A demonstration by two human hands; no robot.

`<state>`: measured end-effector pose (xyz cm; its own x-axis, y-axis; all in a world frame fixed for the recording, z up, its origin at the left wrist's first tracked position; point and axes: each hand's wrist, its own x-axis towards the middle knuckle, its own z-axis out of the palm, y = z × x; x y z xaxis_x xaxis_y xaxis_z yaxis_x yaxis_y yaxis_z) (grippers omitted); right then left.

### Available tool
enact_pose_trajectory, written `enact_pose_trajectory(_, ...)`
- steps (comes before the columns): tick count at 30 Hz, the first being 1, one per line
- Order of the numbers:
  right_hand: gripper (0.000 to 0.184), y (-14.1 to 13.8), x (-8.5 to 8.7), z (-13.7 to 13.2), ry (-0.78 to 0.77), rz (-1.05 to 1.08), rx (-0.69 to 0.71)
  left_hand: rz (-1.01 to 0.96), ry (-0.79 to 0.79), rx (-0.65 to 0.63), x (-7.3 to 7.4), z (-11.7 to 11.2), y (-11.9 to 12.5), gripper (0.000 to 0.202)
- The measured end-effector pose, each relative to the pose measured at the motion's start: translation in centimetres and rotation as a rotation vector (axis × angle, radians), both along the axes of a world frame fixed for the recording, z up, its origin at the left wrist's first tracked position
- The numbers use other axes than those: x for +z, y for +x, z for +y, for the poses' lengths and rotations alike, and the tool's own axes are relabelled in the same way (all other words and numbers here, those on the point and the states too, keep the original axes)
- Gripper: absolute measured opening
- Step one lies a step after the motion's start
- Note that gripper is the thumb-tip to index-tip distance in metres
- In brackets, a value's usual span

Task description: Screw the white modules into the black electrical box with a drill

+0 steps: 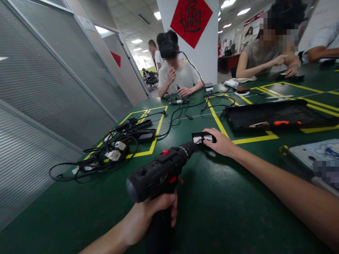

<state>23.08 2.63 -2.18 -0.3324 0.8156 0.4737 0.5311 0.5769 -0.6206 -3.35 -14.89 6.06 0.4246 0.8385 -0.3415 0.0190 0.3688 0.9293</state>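
My left hand (156, 208) is wrapped round the grip of a black cordless drill (161, 173) with red buttons. The drill's chuck points away from me at a small black and white part (202, 137) lying on the green table (212, 204). My right hand (221, 141) reaches out over the table and holds that small part down with its fingers closed on it. The drill tip sits right at the part's near left end.
A tangle of black cables and adapters (116, 148) lies at the left inside yellow tape lines. A long black tray (275, 114) sits at the right. A flat light board (315, 153) lies near my right arm. Other people sit across the table.
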Motion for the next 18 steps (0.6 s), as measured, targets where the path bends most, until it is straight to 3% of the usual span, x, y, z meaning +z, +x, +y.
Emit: enact_pose_trajectory(18,0.034,-0.13,0.20,-0.17,-0.015,0.013,-0.002,0.022,0.002,-0.012,-0.06,0.04,-0.08,0.027)
